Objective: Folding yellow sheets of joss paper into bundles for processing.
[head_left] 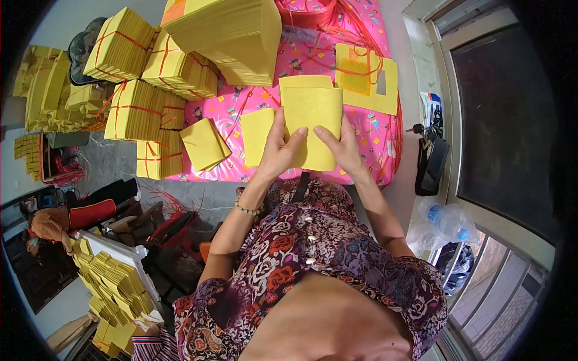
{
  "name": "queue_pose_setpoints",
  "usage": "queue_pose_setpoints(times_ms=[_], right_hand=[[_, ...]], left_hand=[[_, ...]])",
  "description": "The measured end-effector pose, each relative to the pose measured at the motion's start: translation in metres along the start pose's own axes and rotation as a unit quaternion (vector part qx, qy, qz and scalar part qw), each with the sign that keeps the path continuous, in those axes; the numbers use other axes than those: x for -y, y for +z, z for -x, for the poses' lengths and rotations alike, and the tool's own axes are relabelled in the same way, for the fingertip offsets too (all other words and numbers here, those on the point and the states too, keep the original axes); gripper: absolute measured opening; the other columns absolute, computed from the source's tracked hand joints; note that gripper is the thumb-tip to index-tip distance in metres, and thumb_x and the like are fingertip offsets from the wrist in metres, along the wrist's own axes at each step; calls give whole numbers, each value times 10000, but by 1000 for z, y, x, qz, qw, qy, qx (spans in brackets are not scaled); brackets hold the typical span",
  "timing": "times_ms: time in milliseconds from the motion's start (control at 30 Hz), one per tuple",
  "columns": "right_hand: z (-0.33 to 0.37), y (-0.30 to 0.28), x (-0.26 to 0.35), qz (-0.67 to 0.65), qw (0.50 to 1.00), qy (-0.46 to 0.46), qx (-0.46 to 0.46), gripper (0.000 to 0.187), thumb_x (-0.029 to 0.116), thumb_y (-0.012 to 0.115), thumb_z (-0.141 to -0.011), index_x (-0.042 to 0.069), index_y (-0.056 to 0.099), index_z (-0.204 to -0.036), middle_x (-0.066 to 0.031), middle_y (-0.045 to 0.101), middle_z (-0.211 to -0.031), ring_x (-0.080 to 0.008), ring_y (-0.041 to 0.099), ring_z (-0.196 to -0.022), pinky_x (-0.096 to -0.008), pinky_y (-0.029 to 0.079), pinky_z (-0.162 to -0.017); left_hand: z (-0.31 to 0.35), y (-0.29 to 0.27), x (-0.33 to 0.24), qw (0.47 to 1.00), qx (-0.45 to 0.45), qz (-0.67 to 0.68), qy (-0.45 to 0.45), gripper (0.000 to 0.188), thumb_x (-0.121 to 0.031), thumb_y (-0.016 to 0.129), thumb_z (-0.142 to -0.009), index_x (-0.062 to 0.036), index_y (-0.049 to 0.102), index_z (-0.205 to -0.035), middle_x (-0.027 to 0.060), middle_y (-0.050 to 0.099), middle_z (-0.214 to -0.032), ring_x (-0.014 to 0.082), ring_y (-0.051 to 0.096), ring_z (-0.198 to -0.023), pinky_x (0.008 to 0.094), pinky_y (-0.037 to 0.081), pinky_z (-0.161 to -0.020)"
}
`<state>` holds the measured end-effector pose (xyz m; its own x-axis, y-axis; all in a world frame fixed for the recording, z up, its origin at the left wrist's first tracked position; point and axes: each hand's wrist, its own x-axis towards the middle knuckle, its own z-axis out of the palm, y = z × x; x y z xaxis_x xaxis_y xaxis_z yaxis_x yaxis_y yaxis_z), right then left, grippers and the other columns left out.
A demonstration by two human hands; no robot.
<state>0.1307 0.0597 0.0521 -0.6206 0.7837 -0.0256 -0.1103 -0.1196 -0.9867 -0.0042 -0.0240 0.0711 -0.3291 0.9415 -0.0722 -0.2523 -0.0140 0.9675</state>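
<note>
A small stack of yellow paper sheets (313, 111) stands between my two hands over the table. My left hand (279, 149) is closed on its left edge, thumb on the near face. From the right side my right hand (344, 147) grips the same stack, with its thumb also on the front. Behind it, another yellow sheet (306, 81) shows its top edge. Close to my left hand lies a yellow paper pile (257, 135). Farther left is a small, slightly fanned yellow pile (203, 144).
A pink patterned cover (235, 108) lies over the table. Yellow bundles tied with red string (123, 45) crowd its left, beside a tall paper stack (232, 36). Red strands (361, 30) lie at the back right, near a yellow sheet with an orange patch (389, 90). A striped sleeve (153, 347) shows lower left.
</note>
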Motion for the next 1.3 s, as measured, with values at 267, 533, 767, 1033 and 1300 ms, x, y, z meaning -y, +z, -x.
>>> queue_pose_setpoints(times_ms=[267, 533, 767, 1033, 1300], right_hand=[[0, 2, 3, 17, 1000, -15, -11, 479, 103, 632, -865, -5, 402, -1272, -95, 537, -1142, -153, 535, -1033, -304, 459, -875], [-15, -5, -1, -4, 997, 73, -13, 472, 138, 649, -858, -9, 426, -1248, -108, 575, -1114, -161, 586, -989, -295, 500, -815], [-19, -7, -8, -26, 991, 130, -17, 447, 178, 654, -859, -22, 460, -1208, -115, 607, -1069, -163, 609, -946, -293, 513, -784], [-11, -2, -6, 1, 997, 70, -17, 449, 184, 643, -872, -8, 455, -1232, -102, 597, -1103, -148, 593, -974, -296, 497, -817], [0, 2, 11, -33, 999, 21, -17, 369, 176, 563, -933, -5, 464, -1238, -64, 591, -1098, -110, 566, -969, -263, 474, -824]], left_hand=[[1, 5, -2, 999, -19, 29, -23, 549, -18, 498, -915, -18, 254, -1406, 106, 479, -1305, 168, 469, -1188, 303, 378, -986], [-25, -7, 7, 958, -35, 193, -208, 487, 6, 494, -895, -11, 323, -1351, 145, 520, -1236, 234, 551, -1100, 339, 484, -906], [-32, -13, 14, 955, -2, 207, -214, 504, 2, 475, -908, -7, 295, -1379, 156, 479, -1298, 251, 513, -1172, 369, 447, -988], [-17, 6, 14, 993, -64, 83, -62, 442, -31, 481, -930, -15, 347, -1351, 111, 527, -1249, 182, 527, -1130, 306, 437, -935], [0, 13, 9, 996, -62, 61, 19, 436, -54, 486, -941, -19, 346, -1353, 91, 519, -1262, 156, 506, -1142, 305, 403, -963]])
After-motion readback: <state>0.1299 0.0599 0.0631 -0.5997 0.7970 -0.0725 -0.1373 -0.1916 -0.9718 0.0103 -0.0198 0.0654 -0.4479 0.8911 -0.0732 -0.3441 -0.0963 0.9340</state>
